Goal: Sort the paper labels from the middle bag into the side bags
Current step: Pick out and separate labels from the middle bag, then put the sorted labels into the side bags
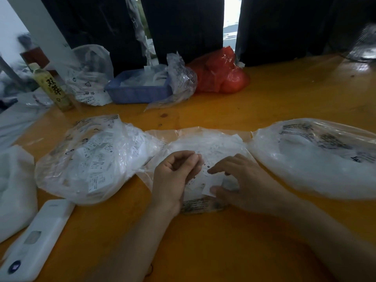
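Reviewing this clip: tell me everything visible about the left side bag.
The left side bag is clear, crinkled plastic with black print, lying slumped on the orange table. It bulges with small white paper labels bearing black size letters. Its right edge meets the middle bag. Neither hand touches it.

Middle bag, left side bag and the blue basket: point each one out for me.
Middle bag (pixel 211 139), head view, on its clear film behind the hands.
Left side bag (pixel 91 159), head view, on the film over the labels inside.
Blue basket (pixel 138 94), head view, on its front wall.
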